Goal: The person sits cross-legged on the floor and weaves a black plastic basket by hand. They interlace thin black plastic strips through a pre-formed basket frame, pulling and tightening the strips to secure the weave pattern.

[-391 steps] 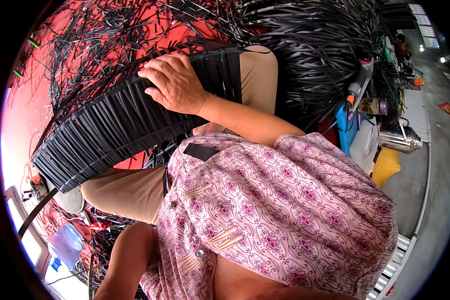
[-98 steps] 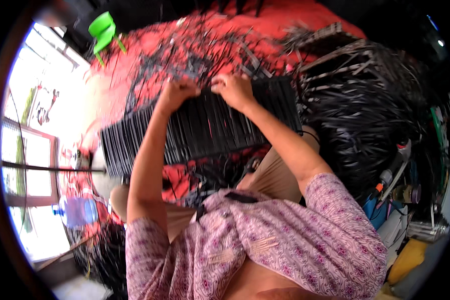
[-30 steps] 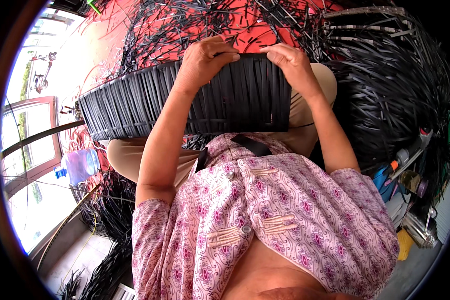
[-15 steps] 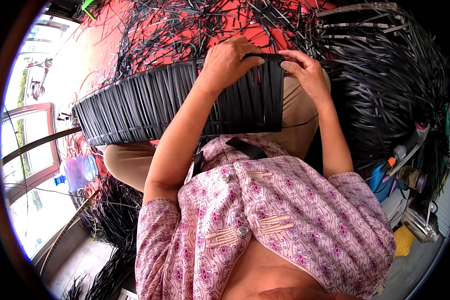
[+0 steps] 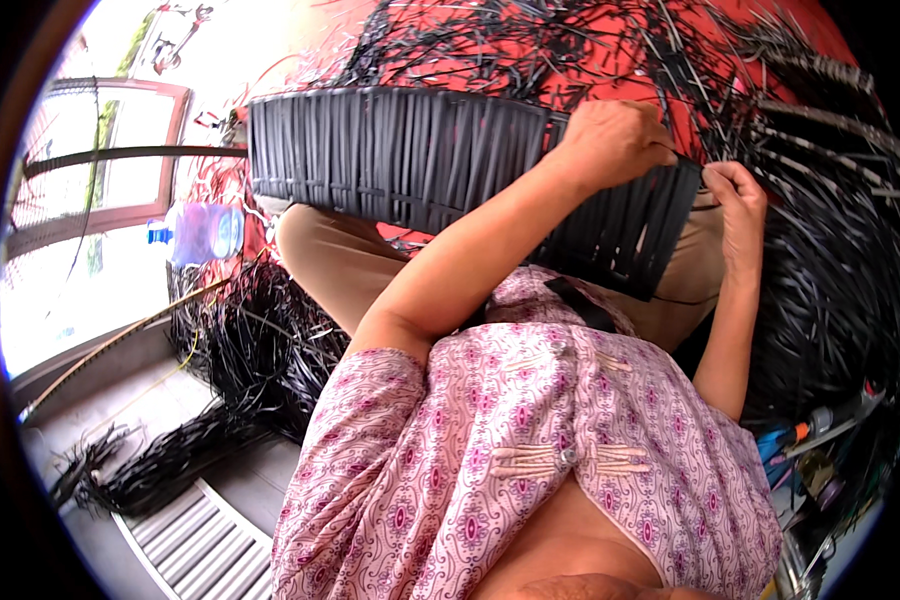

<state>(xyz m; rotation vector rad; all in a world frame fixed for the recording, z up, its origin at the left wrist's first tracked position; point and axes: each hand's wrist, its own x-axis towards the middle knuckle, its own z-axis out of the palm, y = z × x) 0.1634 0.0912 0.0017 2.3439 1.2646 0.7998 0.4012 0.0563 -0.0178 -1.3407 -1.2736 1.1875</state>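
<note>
A long black panel woven from flat strips [image 5: 370, 145] lies across my lap, its right end tilted down toward me. My left hand [image 5: 615, 145] reaches over its far edge near the right end, fingers curled and gripping that edge. At the far right corner, my right hand [image 5: 736, 205] has thumb and fingers pinched together at the panel's border. Whether a loose strip end is between those fingertips is too small to make out. Small gaps show between the upright strips near the right end.
Loose black strips [image 5: 470, 45] litter the red floor [image 5: 320, 30] beyond the panel. A large heap of strips [image 5: 820, 250] lies at my right, near several tools [image 5: 810, 430]. On the left are a clear blue bottle [image 5: 205, 233], another strip bundle [image 5: 180, 455] and a white slatted piece [image 5: 200, 540].
The whole view has turned, and the panel's right end now sits lower. My right hand's fingers, earlier spread at the edge, have closed at the corner. My left hand still grips the far edge.
</note>
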